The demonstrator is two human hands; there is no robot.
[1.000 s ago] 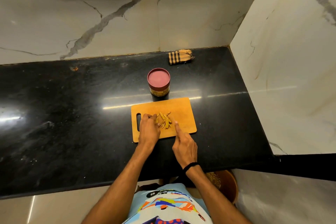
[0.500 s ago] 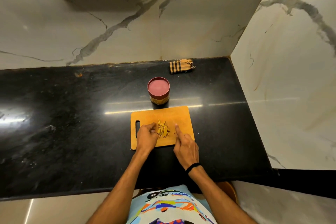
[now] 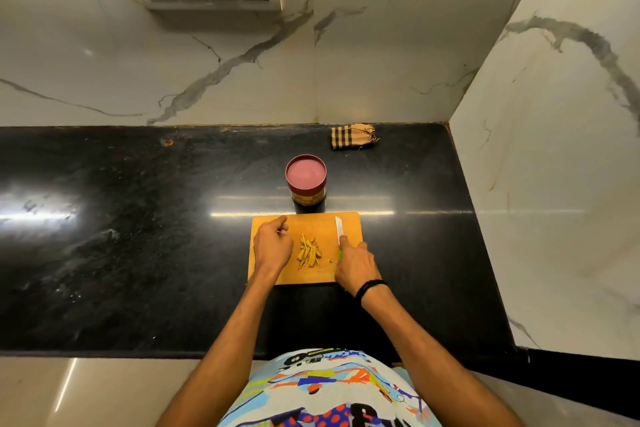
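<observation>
An orange wooden cutting board (image 3: 318, 225) lies on the black counter. A small heap of yellow sliced strips (image 3: 309, 251) sits in its middle. My right hand (image 3: 356, 269) grips a knife (image 3: 339, 232) with a white blade and green handle; the blade points away from me, to the right of the strips. My left hand (image 3: 272, 244) rests on the board's left part with fingers loosely curled, holding nothing, just left of the strips.
A jar with a dark red lid (image 3: 306, 178) stands right behind the board. A folded striped cloth (image 3: 352, 137) lies at the back by the marble wall. A marble side wall (image 3: 554, 184) closes the right. The black counter (image 3: 121, 236) stretches left.
My left hand has let go of the strips and moved left. My right hand has shifted right, so the knife blade now shows clear of the heap. The camera has tilted up.
</observation>
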